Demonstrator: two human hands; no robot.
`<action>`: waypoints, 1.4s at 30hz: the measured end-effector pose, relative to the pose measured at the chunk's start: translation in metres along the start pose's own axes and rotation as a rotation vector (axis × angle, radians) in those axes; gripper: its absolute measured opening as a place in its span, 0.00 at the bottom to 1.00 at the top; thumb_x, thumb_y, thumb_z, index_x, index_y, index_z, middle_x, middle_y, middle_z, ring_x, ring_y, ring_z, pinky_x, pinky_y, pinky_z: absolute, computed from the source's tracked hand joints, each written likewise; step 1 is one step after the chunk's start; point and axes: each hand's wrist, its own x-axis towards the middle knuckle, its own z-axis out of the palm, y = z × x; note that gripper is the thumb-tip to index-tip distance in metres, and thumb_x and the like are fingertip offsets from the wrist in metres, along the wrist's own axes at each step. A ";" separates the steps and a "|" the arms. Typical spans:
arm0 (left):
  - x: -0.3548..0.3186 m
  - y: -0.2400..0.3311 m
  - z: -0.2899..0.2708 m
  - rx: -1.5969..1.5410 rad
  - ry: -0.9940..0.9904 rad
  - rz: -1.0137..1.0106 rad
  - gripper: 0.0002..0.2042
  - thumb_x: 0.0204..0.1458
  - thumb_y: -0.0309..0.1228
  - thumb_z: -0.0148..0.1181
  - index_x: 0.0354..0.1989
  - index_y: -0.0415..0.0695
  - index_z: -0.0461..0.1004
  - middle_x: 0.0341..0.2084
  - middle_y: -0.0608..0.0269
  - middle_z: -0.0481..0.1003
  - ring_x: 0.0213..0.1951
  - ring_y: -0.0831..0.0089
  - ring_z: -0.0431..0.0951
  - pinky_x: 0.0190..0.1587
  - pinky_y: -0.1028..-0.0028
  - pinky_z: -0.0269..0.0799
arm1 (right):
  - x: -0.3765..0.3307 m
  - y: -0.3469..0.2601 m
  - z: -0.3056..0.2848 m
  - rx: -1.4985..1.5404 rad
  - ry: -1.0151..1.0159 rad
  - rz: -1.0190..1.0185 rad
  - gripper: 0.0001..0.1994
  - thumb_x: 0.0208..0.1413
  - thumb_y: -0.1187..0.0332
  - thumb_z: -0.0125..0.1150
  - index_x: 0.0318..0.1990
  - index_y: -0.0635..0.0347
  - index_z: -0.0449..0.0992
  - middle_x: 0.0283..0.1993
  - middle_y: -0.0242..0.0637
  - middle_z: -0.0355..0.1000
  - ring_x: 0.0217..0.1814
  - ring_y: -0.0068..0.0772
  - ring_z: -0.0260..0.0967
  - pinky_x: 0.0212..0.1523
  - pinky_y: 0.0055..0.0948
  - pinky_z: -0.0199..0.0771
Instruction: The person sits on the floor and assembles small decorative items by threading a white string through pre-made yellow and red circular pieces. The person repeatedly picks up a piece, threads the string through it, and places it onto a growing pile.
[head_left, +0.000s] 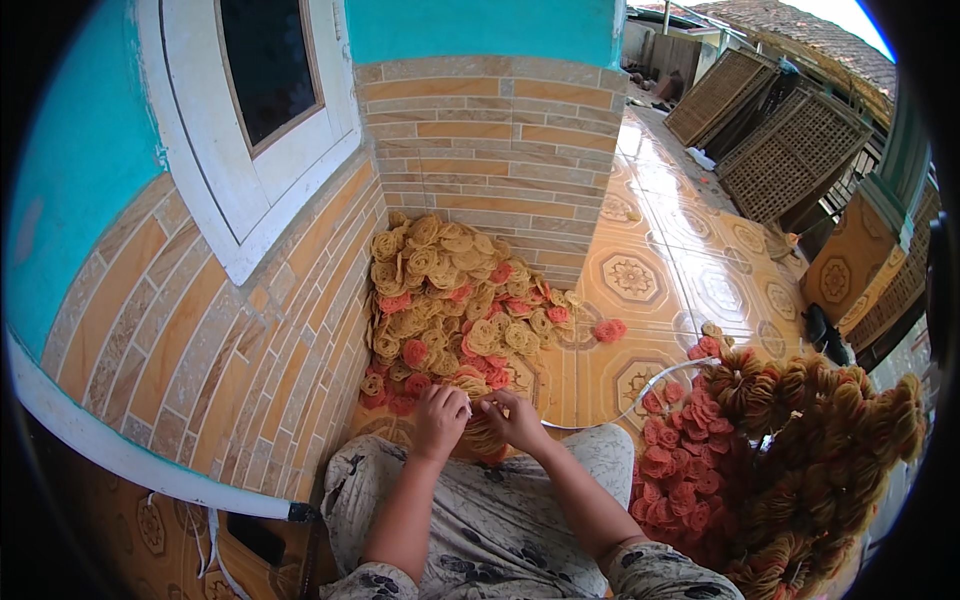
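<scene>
My left hand [440,421] is closed, with a small white end of strip [467,409] showing at its fingertips. Close beside it, my right hand [514,422] has its thumb and fingers pinched together; what lies between them is too small to make out. Under both hands, in front of my lap, is a bundle of tan coiled, noodle-like discs [484,438], partly covered by the hands. A thin white strip [640,398] curves from beside my right hand toward the right. Just beyond my hands a heap of tan and pink coiled discs [440,262] leans into the wall corner.
Pink discs [690,450] lie right of my knee, next to stacked brownish bundles [820,440]. One pink disc [609,330] sits alone on the tiled floor [640,275]. Stone-clad wall [200,330] and a white door [280,190] close the left side. Woven racks [800,150] lean far right.
</scene>
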 end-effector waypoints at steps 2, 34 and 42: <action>-0.003 0.007 0.005 -0.067 0.076 -0.027 0.10 0.42 0.22 0.64 0.26 0.46 0.68 0.31 0.67 0.73 0.36 0.62 0.71 0.42 0.63 0.67 | 0.003 0.007 0.003 0.056 0.025 0.046 0.10 0.58 0.63 0.58 0.37 0.60 0.78 0.33 0.43 0.74 0.35 0.46 0.72 0.38 0.37 0.68; -0.006 0.008 -0.002 -0.714 -0.060 -0.576 0.05 0.52 0.26 0.62 0.29 0.38 0.74 0.32 0.62 0.76 0.35 0.74 0.74 0.40 0.75 0.68 | 0.008 0.001 0.010 0.846 -0.003 0.189 0.05 0.63 0.70 0.53 0.40 0.62 0.69 0.39 0.32 0.73 0.41 0.19 0.68 0.46 0.21 0.68; -0.027 0.006 0.019 -0.768 0.068 -0.807 0.06 0.55 0.27 0.60 0.30 0.39 0.70 0.31 0.65 0.71 0.35 0.77 0.69 0.41 0.76 0.65 | 0.007 0.018 0.023 0.832 0.243 0.208 0.05 0.64 0.69 0.50 0.38 0.60 0.66 0.34 0.29 0.68 0.38 0.18 0.63 0.47 0.21 0.63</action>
